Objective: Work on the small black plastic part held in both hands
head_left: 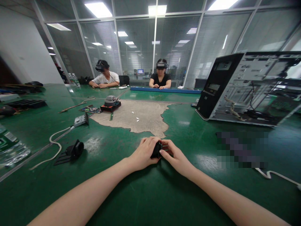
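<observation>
A small black, boxy part (156, 151) is between my hands, low over the green table; its exact kind is partly hidden by my fingers. My left hand (144, 152) wraps around its left side, fingers over the top and thumb below. From the right, my right hand (173, 153) pinches its edge with thumb and fingertips. Just beyond my hands lies the ragged edge of a bare brownish patch (150, 117) in the green tabletop. To the left rests a black bracket-like plastic piece with a round opening (74, 150).
An opened computer tower (235, 91) stands at the right. Left are a water bottle (11, 146), a metal box with a white cable (81, 120), a circuit board (90, 109) and a heatsink-like cooler (111, 102). Two people sit across the table behind a blue bar (164, 90).
</observation>
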`<state>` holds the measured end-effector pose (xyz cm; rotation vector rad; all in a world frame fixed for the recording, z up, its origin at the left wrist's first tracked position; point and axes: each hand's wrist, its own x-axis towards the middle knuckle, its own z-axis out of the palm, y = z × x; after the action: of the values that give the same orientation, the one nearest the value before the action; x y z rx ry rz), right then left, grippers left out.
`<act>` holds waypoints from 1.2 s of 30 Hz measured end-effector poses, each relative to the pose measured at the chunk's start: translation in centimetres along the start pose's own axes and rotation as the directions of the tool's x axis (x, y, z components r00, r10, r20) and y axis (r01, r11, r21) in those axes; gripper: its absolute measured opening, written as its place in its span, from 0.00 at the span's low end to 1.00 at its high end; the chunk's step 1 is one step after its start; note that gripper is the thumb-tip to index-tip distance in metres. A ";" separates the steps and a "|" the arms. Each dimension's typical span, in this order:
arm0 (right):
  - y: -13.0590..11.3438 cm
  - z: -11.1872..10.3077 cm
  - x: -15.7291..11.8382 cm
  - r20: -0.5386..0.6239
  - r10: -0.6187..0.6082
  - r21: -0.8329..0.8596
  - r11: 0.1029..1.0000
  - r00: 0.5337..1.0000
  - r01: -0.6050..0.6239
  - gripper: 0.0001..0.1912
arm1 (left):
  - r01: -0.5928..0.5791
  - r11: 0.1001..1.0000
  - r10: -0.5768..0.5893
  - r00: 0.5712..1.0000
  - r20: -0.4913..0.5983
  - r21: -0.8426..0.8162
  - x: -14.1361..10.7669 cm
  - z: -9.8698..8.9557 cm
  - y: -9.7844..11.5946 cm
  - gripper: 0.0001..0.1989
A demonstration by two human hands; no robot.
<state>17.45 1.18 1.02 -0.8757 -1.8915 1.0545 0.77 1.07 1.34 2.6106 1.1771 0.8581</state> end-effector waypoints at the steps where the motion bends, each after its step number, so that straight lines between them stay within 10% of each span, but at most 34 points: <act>1: 0.0 0.0 0.0 0.016 0.003 0.011 1.000 1.000 -0.003 0.14 | 0.001 1.000 -0.001 1.000 0.000 0.000 0.0 0.0 0.0 0.29; 36: 0.0 0.0 -0.2 -0.027 -0.060 -0.057 0.997 0.998 0.058 0.13 | -0.003 1.000 0.003 1.000 0.000 -0.003 -0.1 0.1 -0.2 0.29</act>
<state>17.53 1.03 0.92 -0.8566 -1.9191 0.9530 0.67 1.15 1.15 2.6109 1.1708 0.8598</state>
